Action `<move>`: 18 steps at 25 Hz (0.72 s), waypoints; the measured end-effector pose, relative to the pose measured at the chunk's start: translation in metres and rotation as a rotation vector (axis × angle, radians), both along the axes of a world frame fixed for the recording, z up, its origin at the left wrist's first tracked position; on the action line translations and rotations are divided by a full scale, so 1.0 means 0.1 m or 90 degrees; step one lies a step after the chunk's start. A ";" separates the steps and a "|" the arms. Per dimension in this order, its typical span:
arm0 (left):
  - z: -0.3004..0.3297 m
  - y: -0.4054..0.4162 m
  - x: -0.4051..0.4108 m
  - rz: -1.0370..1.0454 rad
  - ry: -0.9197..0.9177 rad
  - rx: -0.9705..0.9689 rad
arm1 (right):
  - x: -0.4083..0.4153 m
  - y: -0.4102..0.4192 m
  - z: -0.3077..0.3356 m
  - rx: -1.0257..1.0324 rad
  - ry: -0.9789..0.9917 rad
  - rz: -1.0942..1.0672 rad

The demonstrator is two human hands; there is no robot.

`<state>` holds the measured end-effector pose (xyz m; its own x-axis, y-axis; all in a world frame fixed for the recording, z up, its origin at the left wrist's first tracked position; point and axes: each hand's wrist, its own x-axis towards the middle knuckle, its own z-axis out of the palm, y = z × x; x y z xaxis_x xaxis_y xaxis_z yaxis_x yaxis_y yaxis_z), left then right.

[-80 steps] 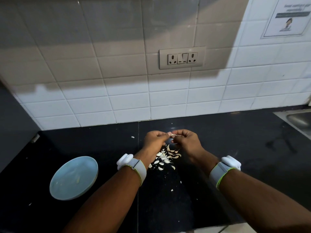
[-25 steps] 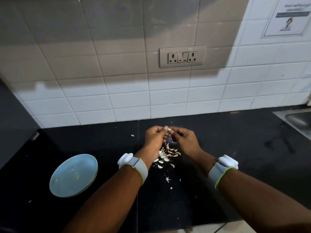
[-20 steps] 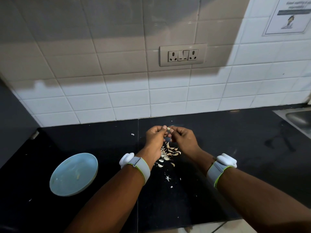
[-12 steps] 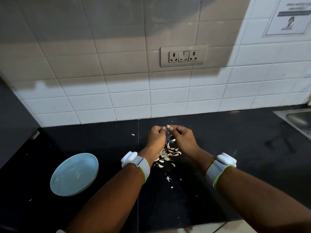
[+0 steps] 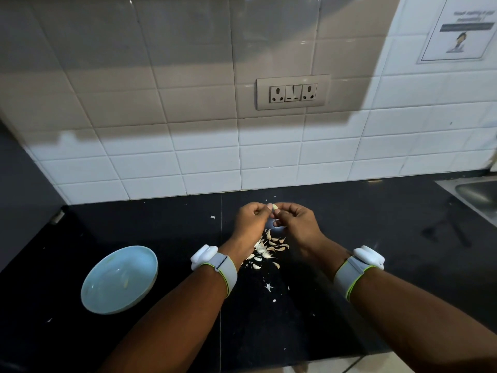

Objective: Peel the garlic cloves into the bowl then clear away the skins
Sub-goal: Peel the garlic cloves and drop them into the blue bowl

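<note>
Above the black stone counter (image 5: 376,224), left hand (image 5: 251,220) and right hand (image 5: 294,222) are both pinching a small pale garlic clove (image 5: 274,207) (light, probably slippery; fingertip grip at ends likely safest).

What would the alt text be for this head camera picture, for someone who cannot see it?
Two bare hands, left hand and right hand, pinch a small pale garlic cloves piece together above a heap of papery garlic skins on a black stone counter. A round pale blue bowl sits to the left.
</note>
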<state>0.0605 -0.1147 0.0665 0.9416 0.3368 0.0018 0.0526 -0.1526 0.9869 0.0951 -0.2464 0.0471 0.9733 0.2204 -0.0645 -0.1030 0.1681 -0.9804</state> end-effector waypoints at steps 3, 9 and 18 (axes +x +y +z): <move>0.04 -0.03 -0.01 0.014 -0.007 -0.033 | -0.02 -0.01 -0.01 -0.050 -0.048 0.017; 0.06 -0.11 -0.02 0.042 0.062 -0.146 | -0.02 -0.05 -0.03 -0.158 -0.127 -0.032; 0.08 -0.08 0.02 0.051 0.081 -0.193 | -0.08 -0.05 0.06 -0.212 -0.184 -0.037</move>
